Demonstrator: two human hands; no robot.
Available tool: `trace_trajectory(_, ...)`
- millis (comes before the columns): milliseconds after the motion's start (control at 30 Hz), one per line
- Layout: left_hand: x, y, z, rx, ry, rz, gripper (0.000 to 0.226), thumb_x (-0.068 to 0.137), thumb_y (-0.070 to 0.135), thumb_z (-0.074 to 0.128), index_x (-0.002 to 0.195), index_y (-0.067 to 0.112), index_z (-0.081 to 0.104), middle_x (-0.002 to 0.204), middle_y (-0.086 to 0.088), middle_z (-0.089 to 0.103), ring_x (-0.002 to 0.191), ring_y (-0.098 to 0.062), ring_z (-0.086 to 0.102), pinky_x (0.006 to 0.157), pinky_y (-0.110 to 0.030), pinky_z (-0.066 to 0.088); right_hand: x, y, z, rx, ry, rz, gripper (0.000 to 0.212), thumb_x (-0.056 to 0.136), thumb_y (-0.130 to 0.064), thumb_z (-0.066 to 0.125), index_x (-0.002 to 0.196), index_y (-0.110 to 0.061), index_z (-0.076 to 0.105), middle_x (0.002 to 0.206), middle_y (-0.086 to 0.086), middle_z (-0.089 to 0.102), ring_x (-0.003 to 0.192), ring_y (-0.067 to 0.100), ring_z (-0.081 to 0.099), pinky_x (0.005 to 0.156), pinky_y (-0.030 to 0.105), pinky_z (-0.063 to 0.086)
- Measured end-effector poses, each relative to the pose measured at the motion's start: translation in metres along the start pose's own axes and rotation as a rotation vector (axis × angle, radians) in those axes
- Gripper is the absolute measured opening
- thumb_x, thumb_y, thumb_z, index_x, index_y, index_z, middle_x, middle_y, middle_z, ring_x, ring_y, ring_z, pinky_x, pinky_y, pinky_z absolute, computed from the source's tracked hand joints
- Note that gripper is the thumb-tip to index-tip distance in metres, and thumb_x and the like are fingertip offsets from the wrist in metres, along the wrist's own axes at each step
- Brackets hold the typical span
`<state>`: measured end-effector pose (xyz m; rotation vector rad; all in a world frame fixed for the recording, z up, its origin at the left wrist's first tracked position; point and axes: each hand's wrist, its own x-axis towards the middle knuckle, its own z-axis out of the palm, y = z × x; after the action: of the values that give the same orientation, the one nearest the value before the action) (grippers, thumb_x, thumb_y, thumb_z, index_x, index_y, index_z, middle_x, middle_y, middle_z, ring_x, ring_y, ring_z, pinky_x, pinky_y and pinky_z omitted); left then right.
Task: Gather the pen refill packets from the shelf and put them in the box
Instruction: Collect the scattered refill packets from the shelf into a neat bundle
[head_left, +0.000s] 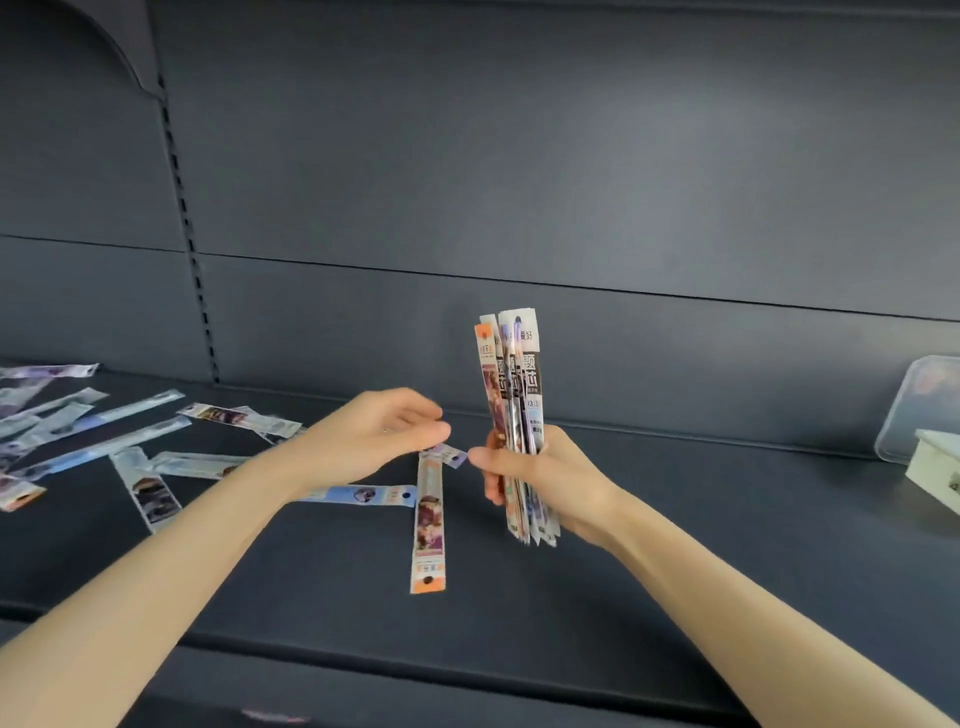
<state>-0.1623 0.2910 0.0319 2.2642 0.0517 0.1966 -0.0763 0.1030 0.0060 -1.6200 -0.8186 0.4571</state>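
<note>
Forearms (156, 571) enter from 7 and 5 o'clock over the dark shelf (675, 545). Just right of centre, the right hand (535, 483) is clamped round an upright bundle (511, 384) of pen refill packets. At centre, the left hand (384, 431) pinches the top end of one orange-ended packet (429, 525), which hangs beside the bundle. Recommended: swing this packet upright, align its ends with the bundle, slide it under the right thumb, then release. More loose packets (104, 441) lie scattered at 9 o'clock, and a blue packet (358, 493) lies under the left wrist. At 3 o'clock, well apart, sit a clear container (914, 400) and a white box (935, 467), the likely destination. Nothing appears to block that path.
</note>
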Motion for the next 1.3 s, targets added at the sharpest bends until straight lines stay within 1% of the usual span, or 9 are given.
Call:
trace_trajectory(200,0.006,-0.068,-0.032,0.468,-0.195,-0.016,0.056,0.074,0.055,0.069,0.122,0.03,0.054,0.118,0.016,0.05,0.11,0.0,0.045,0.094,-0.021,0.037,0.032,0.0,0.03,-0.042,0.142,0.071,0.016,0.087,-0.01,0.065,0.072,-0.009,0.059,0.062,0.001,0.057,0.054,0.008,0.055,0.056,0.018,0.048)
trace_trajectory(333,0.018,-0.077,-0.041,0.519,-0.265,0.08,0.036,0.078,0.044,0.07,0.11,0.028,0.064,0.099,0.015,0.057,0.094,-0.003,0.052,0.085,-0.02,0.043,0.043,0.0,0.04,-0.069,0.196,0.108,0.02,0.087,-0.012,0.064,0.068,-0.01,0.059,0.062,0.0,0.056,0.052,0.007,0.053,0.056,0.02,0.046)
trace_trajectory(467,0.029,-0.081,-0.041,0.339,-0.301,0.124,0.014,0.074,0.027,0.076,0.082,0.026,0.065,0.079,0.013,0.064,0.069,-0.001,0.053,0.062,-0.013,0.043,0.051,0.002,0.044,-0.094,0.249,0.137,0.031,0.085,-0.019,0.068,0.059,-0.012,0.053,0.054,0.001,0.052,0.049,0.013,0.048,0.058,0.025,0.044)
trace_trajectory(567,0.034,-0.082,-0.042,0.169,-0.309,0.121,0.015,0.074,0.016,0.077,0.082,0.018,0.064,0.078,0.004,0.068,0.063,-0.001,0.056,0.064,-0.017,0.047,0.053,0.006,0.045,-0.07,0.285,0.12,0.038,0.086,-0.019,0.067,0.054,-0.013,0.048,0.049,0.003,0.048,0.046,0.015,0.043,0.056,0.026,0.043)
trace_trajectory(800,0.044,-0.056,-0.055,-0.397,-0.028,0.138,0.009,0.08,0.012,0.072,0.088,0.015,0.07,0.085,0.004,0.075,0.079,-0.006,0.069,0.074,-0.021,0.05,0.051,0.003,0.046,0.107,0.31,0.034,0.018,0.084,-0.015,0.068,0.069,-0.009,0.059,0.065,0.007,0.062,0.054,0.014,0.049,0.052,0.025,0.044)
trace_trajectory(967,0.058,-0.029,-0.041,-0.644,0.033,0.161,0.02,0.081,0.01,0.07,0.101,0.006,0.064,0.091,-0.002,0.076,0.089,-0.017,0.071,0.083,-0.033,0.056,0.048,0.003,0.047,0.165,0.168,0.027,0.022,0.078,-0.023,0.07,0.099,-0.021,0.066,0.093,0.003,0.074,0.087,0.018,0.071,0.078,0.031,0.057)
trace_trajectory(1067,0.063,-0.023,-0.032,-0.689,0.036,0.184,0.021,0.082,0.008,0.069,0.102,0.004,0.064,0.095,-0.006,0.075,0.089,-0.018,0.072,0.078,-0.031,0.058,0.046,0.0,0.046,0.114,0.147,0.012,0.022,0.077,-0.018,0.072,0.098,-0.02,0.066,0.083,0.0,0.075,0.092,0.013,0.071,0.079,0.023,0.056)
trace_trajectory(1167,0.064,-0.029,-0.028,-0.56,0.008,0.217,0.022,0.082,0.015,0.071,0.103,0.014,0.066,0.096,-0.002,0.074,0.088,-0.012,0.071,0.077,-0.025,0.058,0.046,0.002,0.04,0.061,0.203,0.012,0.001,0.074,-0.015,0.066,0.075,-0.014,0.065,0.068,0.0,0.067,0.073,0.01,0.065,0.073,0.021,0.049)
trace_trajectory(1300,0.067,-0.058,-0.028,-0.133,-0.113,0.168,0.029,0.076,0.027,0.076,0.102,0.028,0.065,0.101,0.01,0.068,0.09,-0.002,0.066,0.076,-0.014,0.049,0.052,0.003,0.026,0.12,0.271,0.064,0.015,0.084,0.005,0.061,0.091,-0.007,0.065,0.078,0.007,0.073,0.071,0.015,0.068,0.071,0.026,0.053)
